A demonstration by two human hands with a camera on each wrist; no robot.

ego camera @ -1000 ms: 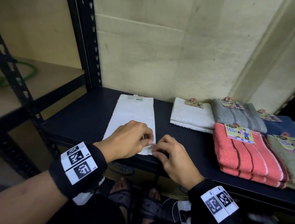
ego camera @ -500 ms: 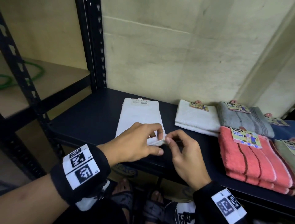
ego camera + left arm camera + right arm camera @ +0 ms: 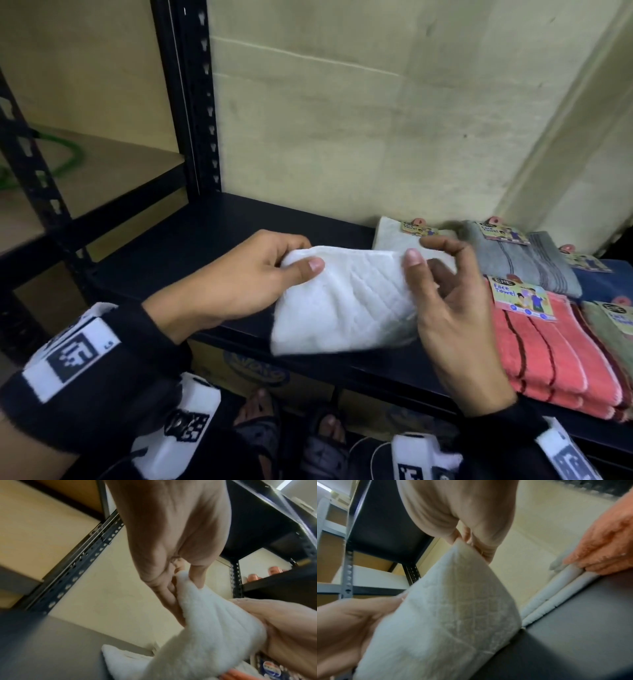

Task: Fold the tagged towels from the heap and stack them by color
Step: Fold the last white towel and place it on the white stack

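Left hand (image 3: 239,281) and right hand (image 3: 455,308) raised side by side over the front edge of the black metal shelf (image 3: 164,246), each pinching one upper corner of a white quilted terry towel (image 3: 342,301). Thumb in front and fingers behind on both sides; towel stretched between the two grips, its lower part hanging doubled and just above the shelf. Beyond the right hand: a folded white towel stack (image 3: 394,240) with a card tag, then a folded grey striped towel (image 3: 524,263). To the right of the right hand: a coral striped towel stack (image 3: 548,349) tagged "Face Towel"; further right, a blue towel (image 3: 603,277) and an olive towel (image 3: 613,329), both cut by the frame edge.

Risks, as judged: a corner slipping from so shallow a pinch and spilling the fold; uneven pull skewing the edges; a careless set-down dragging the white stack's tag or landing on the grey towel beside it.

Hard to make out: the held towel's own tag, not visible in any view; layer count in the hanging part; depth of the right fingers behind the cloth. No heap in view. Wrist views blurred, showing palms, white cloth and shelf uprights only. Under-shelf area dark, with a box and sandalled feet dimly visible.
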